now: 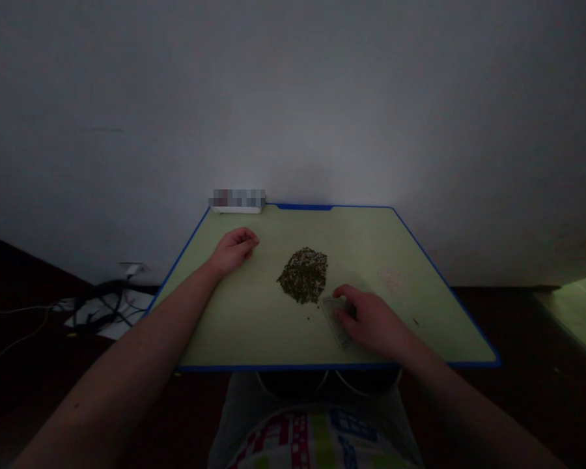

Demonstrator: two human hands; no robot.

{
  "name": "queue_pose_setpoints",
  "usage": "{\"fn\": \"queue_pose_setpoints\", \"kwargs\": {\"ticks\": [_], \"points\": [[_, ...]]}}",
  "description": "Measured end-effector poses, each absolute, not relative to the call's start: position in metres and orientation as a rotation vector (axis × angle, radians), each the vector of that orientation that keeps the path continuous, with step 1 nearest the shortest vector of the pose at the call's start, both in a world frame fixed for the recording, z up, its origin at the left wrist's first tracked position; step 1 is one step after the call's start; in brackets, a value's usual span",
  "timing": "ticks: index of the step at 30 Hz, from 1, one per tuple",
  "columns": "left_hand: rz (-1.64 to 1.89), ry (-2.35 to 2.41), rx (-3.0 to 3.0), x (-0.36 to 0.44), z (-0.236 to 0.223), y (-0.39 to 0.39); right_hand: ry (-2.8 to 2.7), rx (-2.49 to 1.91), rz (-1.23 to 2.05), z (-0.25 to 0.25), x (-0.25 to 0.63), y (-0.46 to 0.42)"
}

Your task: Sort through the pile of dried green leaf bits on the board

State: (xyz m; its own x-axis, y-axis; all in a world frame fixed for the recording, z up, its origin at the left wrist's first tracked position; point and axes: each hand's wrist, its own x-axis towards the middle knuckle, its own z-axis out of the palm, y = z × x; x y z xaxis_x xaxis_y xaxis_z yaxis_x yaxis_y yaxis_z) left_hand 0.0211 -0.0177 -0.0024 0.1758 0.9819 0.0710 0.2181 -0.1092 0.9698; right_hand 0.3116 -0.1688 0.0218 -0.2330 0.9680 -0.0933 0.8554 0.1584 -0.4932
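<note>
A pile of small grains (pixel 303 276), dark green mixed with white, lies in the middle of the pale tabletop (pixel 254 326). My right hand (pixel 371 320) is at the pile's lower right, with thumb and fingers closed on a flat greyish card (pixel 336 320) with faint printing. The card slants across the table, its upper end close to the pile's edge; part of it is hidden under the fingers. My left hand (pixel 234 250) rests on the table left of the pile, apart from it. Its fingers are curled in, and nothing shows in them.
A thin patch of pale pinkish grains (pixel 392 280) lies to the right. Beyond my right wrist is a small dark sliver (pixel 415 321). A white box (pixel 237 202) stands at the back left corner. Blue edging (pixel 303 367) rims the table; cables (pixel 97 303) lie left of it.
</note>
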Motion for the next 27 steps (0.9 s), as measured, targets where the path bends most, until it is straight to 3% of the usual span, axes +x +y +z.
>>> {"fn": "queue_pose_setpoints", "kwargs": {"ticks": [27], "points": [[1.043,1.192,1.51,0.0197,-0.0063,-0.0145,-2.318,-1.677,0.715,0.0237,0.3063,-0.1634]]}}
